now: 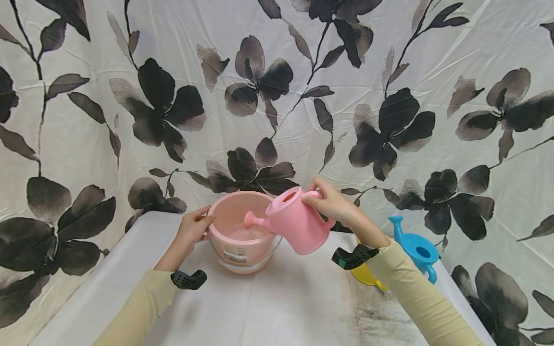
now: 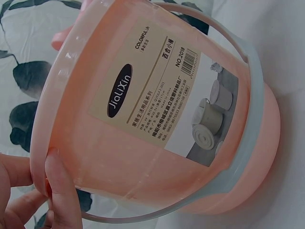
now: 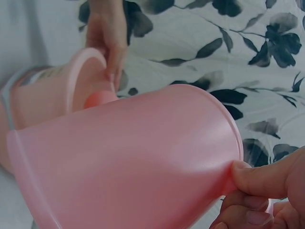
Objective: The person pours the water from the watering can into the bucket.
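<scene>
My right hand (image 1: 332, 199) grips the handle of a pink watering can (image 1: 298, 226), which hangs tilted to the left above the table. The can's round spout head (image 1: 249, 219) points down into a peach bucket (image 1: 242, 257). At the bucket's left side, my left hand (image 1: 194, 228) pinches the rim between thumb and fingers; the left wrist view shows the thumb (image 2: 62, 191) on the outer wall beside a printed label (image 2: 162, 90). The bucket stands upright, its grey handle (image 2: 252, 105) hanging down at the front. In the right wrist view the can (image 3: 133, 162) hides part of the bucket.
A blue watering can (image 1: 417, 252) stands at the table's right edge. A yellow object (image 1: 363, 274) sits partly hidden under my right forearm. Dark dirt marks (image 1: 381, 317) stain the white tablecloth (image 1: 259, 312) at the front right. Flower-printed cloth (image 1: 303, 96) hangs behind.
</scene>
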`<state>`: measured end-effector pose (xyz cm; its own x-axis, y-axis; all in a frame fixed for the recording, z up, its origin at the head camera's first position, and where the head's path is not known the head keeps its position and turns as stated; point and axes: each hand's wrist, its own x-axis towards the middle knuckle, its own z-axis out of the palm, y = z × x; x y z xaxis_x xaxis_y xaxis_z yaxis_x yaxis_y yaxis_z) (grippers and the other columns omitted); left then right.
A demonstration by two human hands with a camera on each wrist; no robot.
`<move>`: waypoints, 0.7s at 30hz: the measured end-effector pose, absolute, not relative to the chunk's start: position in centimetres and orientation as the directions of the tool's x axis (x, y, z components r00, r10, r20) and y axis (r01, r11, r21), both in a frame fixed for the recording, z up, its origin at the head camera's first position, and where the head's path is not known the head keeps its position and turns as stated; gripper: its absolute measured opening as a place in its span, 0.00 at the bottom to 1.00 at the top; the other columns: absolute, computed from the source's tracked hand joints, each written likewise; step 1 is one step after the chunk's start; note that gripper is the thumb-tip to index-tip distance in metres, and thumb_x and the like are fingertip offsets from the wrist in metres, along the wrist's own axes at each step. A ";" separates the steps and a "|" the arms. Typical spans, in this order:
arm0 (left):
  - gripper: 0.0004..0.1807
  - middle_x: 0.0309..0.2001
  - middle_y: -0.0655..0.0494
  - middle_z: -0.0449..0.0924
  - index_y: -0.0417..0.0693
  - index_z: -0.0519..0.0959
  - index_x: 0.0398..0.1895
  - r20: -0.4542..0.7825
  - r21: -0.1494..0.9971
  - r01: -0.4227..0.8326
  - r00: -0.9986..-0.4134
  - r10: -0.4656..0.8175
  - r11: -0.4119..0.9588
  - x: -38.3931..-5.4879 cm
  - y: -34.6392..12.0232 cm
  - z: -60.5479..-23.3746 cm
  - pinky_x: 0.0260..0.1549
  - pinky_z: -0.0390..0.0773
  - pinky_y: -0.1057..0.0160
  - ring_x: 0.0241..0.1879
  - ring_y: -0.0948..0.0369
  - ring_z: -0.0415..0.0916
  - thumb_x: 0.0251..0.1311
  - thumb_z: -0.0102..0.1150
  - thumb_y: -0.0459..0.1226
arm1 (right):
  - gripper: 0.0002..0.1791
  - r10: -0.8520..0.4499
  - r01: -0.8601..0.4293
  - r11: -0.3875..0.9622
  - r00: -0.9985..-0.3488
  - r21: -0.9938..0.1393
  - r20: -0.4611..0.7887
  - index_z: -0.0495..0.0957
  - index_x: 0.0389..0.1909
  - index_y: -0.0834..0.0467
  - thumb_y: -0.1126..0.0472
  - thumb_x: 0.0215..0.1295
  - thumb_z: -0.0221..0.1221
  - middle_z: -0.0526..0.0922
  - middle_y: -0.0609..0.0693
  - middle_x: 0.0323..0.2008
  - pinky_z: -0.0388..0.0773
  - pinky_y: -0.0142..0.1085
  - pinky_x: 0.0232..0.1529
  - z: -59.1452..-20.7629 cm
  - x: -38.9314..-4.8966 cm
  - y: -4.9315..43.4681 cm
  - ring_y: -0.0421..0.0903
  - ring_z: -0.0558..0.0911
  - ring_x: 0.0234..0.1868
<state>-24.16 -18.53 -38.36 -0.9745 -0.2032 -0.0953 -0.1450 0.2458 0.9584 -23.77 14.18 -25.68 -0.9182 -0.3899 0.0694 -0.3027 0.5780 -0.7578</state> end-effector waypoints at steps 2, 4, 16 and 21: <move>0.30 0.45 0.49 0.69 0.45 0.57 0.73 -0.096 0.959 -0.145 -0.974 -0.203 0.243 -24.2 -18.5 -38.4 0.24 0.80 0.76 0.26 0.72 0.70 0.70 0.48 0.38 | 0.08 -0.388 -0.303 0.582 -0.919 -0.755 0.070 0.64 0.38 0.63 0.62 0.70 0.52 0.73 0.59 0.37 0.78 0.36 0.31 -25.7 -23.8 14.2 0.49 0.75 0.34; 0.30 0.45 0.49 0.69 0.45 0.57 0.74 -0.095 0.959 -0.144 -0.974 -0.204 0.244 -24.2 -18.5 -38.4 0.24 0.80 0.76 0.26 0.72 0.70 0.70 0.47 0.38 | 0.08 -0.386 -0.301 0.585 -0.920 -0.753 0.068 0.64 0.38 0.63 0.62 0.70 0.52 0.74 0.59 0.37 0.79 0.37 0.32 -25.7 -23.8 14.2 0.49 0.75 0.34; 0.31 0.47 0.44 0.70 0.43 0.57 0.73 -0.080 0.962 -0.129 -0.976 -0.203 0.241 -23.8 -18.5 -38.3 0.25 0.80 0.75 0.28 0.69 0.70 0.69 0.49 0.39 | 0.08 -0.380 -0.294 0.581 -0.923 -0.759 0.066 0.64 0.38 0.62 0.62 0.69 0.52 0.73 0.59 0.38 0.78 0.36 0.31 -25.7 -23.8 14.2 0.49 0.75 0.35; 0.30 0.50 0.44 0.69 0.45 0.56 0.74 -0.094 0.957 -0.144 -0.975 -0.199 0.252 -24.0 -18.5 -38.3 0.25 0.80 0.76 0.28 0.71 0.70 0.70 0.47 0.39 | 0.08 -0.377 -0.287 0.582 -0.924 -0.761 0.061 0.64 0.38 0.62 0.62 0.70 0.52 0.73 0.59 0.39 0.78 0.34 0.30 -25.7 -23.8 14.1 0.50 0.76 0.35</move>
<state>-23.99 -18.52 -38.30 -0.9755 -0.1992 -0.0940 -0.1437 0.2524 0.9569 -23.84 14.14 -25.68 -0.9242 -0.3769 0.0610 -0.2875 0.5817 -0.7609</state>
